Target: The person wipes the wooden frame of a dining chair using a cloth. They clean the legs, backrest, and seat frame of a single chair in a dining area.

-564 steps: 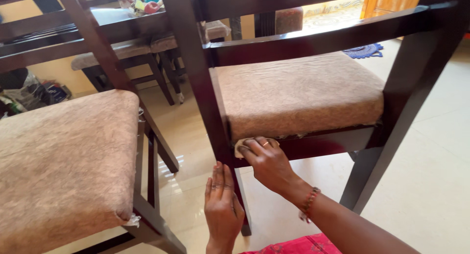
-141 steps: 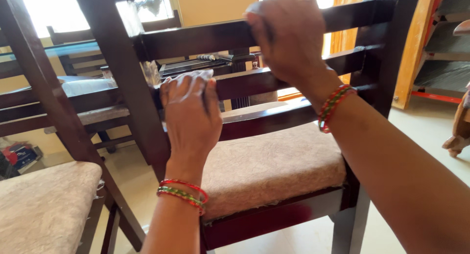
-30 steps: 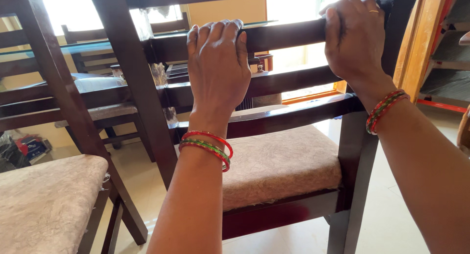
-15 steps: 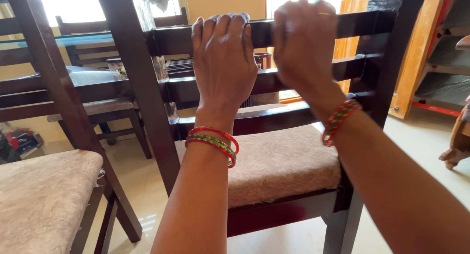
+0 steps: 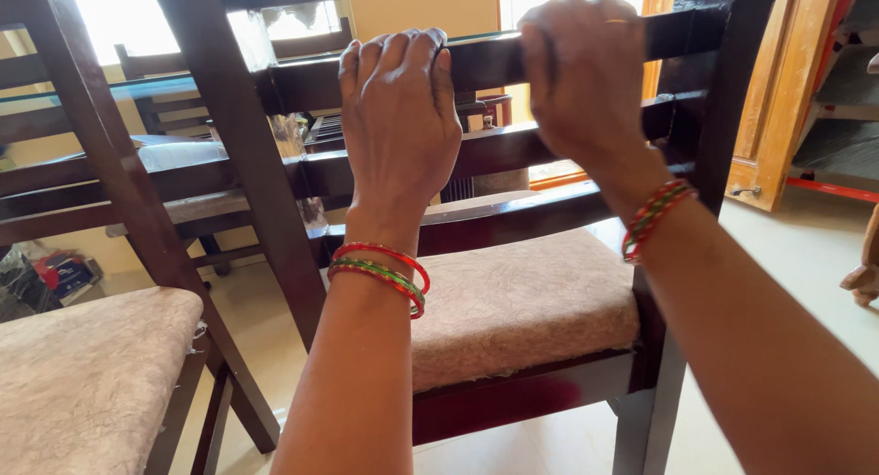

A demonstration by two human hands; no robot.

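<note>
Right now we have both hands up on the back of the dark wooden chair (image 5: 275, 209) straight ahead of us. Our left hand (image 5: 398, 118) is closed over the upper slat (image 5: 485, 61), fingers curled across its top edge, and our right hand (image 5: 586, 76) is clenched on the same slat just beside it, toward the right post; whether anything is pressed under that palm we cannot tell. Red and green bangles (image 5: 385, 269) sit on the left wrist, and a similar set circles the right wrist. Two more slats run below the one we grip, and under them lies the chair's beige padded seat (image 5: 531, 301), partly hidden by our forearms. Another chair of the same kind (image 5: 82, 393) stands close on our left, its cushion near the lower left corner and its slanted back post crossing between us and the room beyond. Through the slats we see the glass-topped worktop (image 5: 119, 88) and, past it, further dark chairs tucked beneath. Some bags and clutter (image 5: 46, 278) rest on the pale tiled floor (image 5: 806, 255) at far left. An orange-brown wooden door frame (image 5: 778, 99) rises at the right, beside the chair's right post. Bright window light fills the top of the view.
</note>
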